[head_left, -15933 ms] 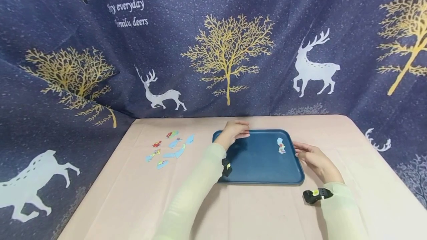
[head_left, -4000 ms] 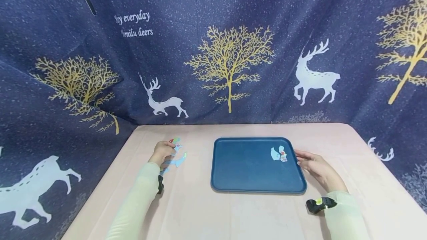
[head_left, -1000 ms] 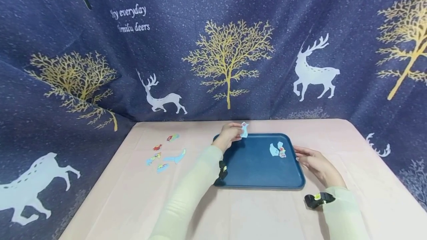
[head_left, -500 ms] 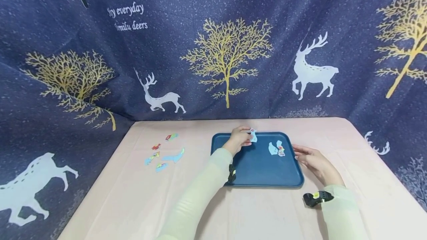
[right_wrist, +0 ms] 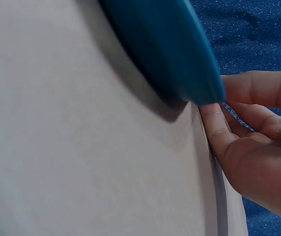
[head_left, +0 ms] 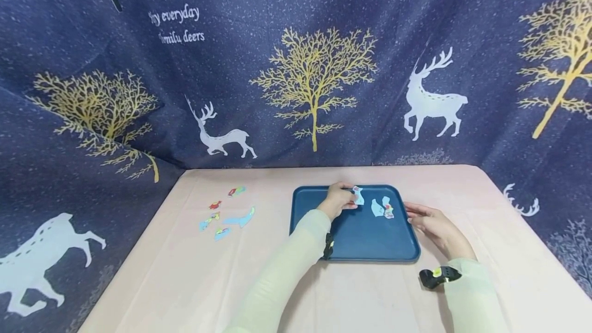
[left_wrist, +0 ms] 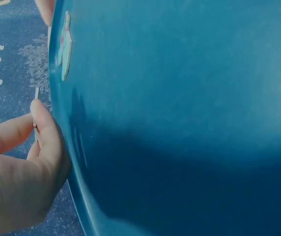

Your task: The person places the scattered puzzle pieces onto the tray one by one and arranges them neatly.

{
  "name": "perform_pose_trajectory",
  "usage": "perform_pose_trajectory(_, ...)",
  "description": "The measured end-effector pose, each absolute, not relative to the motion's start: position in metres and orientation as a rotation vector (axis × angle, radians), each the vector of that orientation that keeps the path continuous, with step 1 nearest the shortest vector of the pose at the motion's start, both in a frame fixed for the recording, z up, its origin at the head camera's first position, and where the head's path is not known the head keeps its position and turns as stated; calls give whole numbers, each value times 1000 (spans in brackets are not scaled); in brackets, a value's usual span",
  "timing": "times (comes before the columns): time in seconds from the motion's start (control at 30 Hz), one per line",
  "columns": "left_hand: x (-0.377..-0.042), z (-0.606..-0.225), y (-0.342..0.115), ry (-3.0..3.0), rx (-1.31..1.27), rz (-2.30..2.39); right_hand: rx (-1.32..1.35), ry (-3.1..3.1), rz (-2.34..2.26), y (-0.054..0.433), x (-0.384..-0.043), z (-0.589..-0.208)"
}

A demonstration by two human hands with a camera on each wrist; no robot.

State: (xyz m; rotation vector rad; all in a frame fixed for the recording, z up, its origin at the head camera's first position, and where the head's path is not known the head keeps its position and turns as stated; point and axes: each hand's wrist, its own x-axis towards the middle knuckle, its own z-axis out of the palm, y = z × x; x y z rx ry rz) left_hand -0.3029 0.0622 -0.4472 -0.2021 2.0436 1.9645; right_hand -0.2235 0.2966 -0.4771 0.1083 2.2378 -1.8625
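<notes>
My left hand (head_left: 339, 199) pinches a pale blue puzzle piece (head_left: 359, 196) between thumb and fingers, above the far part of the dark blue tray (head_left: 356, 240). The left wrist view shows the held piece edge-on, as a thin strip at the fingertips. Irregular puzzle pieces lie on the tray's right side: a light blue one (head_left: 377, 208), and beside it pale and red-marked ones (head_left: 388, 211). My right hand (head_left: 437, 227) rests at the tray's right rim, its fairly straight fingers touching the outer edge (right_wrist: 211, 93).
Several loose puzzle pieces lie on the pink tablecloth to the left: a long blue one (head_left: 240, 218), a red one (head_left: 215, 204), a red-green one (head_left: 237, 190), a blue-yellow one (head_left: 222, 233). A dark deer-patterned curtain (head_left: 296, 66) hangs behind the table.
My left hand took the pale blue piece from the left group and carried it right over the tray. Earlier, another light blue piece joined those on the tray. The right hand stays put.
</notes>
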Motion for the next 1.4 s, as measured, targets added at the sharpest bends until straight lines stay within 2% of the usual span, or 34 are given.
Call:
perform_pose_trajectory(0.93,-295,-451,83,2115,-253,1825,110,2221,-1878,295,-222,-474)
perform_pose_trajectory(1.4,-300,-452,84,2281,-195,1587,77,2252,-1872,298,-224,-478)
